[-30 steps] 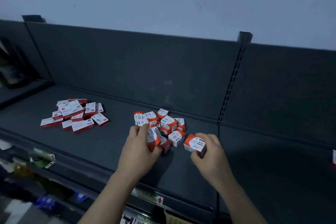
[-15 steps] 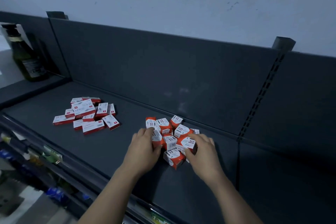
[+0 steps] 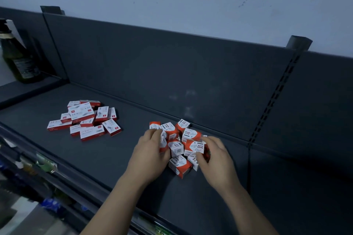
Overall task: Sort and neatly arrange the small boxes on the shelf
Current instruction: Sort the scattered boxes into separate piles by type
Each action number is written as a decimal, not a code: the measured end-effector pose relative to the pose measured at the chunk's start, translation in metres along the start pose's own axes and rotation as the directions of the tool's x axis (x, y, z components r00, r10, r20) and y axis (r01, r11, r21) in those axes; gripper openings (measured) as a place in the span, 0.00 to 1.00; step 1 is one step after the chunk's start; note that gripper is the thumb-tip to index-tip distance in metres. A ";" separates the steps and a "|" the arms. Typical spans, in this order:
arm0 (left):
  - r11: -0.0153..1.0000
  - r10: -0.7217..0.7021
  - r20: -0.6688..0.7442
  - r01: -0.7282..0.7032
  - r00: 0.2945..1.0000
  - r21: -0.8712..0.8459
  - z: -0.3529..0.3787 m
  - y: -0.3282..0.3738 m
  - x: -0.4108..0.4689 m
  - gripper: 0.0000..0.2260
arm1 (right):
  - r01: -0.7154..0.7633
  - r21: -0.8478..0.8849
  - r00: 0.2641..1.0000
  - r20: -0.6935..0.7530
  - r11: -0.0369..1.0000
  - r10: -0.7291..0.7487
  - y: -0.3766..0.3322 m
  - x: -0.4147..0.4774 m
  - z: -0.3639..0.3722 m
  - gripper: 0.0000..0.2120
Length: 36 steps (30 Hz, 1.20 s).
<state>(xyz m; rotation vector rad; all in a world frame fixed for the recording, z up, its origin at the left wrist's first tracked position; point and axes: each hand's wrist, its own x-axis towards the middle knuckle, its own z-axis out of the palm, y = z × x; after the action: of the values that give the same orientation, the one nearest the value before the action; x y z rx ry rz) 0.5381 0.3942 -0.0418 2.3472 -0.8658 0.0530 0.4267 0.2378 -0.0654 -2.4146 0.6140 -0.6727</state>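
Several small orange-and-white paper clip boxes (image 3: 176, 146) lie jumbled in a heap on the dark grey shelf (image 3: 114, 158), near its back panel. My left hand (image 3: 150, 155) cups the heap's left side, its fingers curled round a box there. On the right side my right hand (image 3: 215, 158) grips a paper clip box (image 3: 194, 147) between thumb and fingers. A second heap of flat red-and-white staple boxes (image 3: 86, 118) lies further left on the same shelf, away from both hands.
A dark glass bottle (image 3: 17, 57) stands on the neighbouring shelf at far left. A slotted upright (image 3: 273, 99) divides the back panel on the right. Price tag holders (image 3: 45, 164) run along the shelf's front edge, with lower shelves below.
My right hand carried its box back into the heap and both hands closed in on the pile from either side. The camera has moved nearer and to the right.
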 end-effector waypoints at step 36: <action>0.568 0.818 0.261 -0.791 0.513 -0.226 0.133 0.290 -0.137 0.16 | -0.693 -0.437 0.714 -0.526 0.573 0.462 0.096 -0.298 -0.261 0.18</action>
<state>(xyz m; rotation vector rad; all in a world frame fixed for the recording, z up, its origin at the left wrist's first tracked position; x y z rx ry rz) 0.2345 0.2262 -0.0235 1.6753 -2.0563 -0.0058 0.0203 0.2304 -0.0319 -2.3591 1.9795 -0.6757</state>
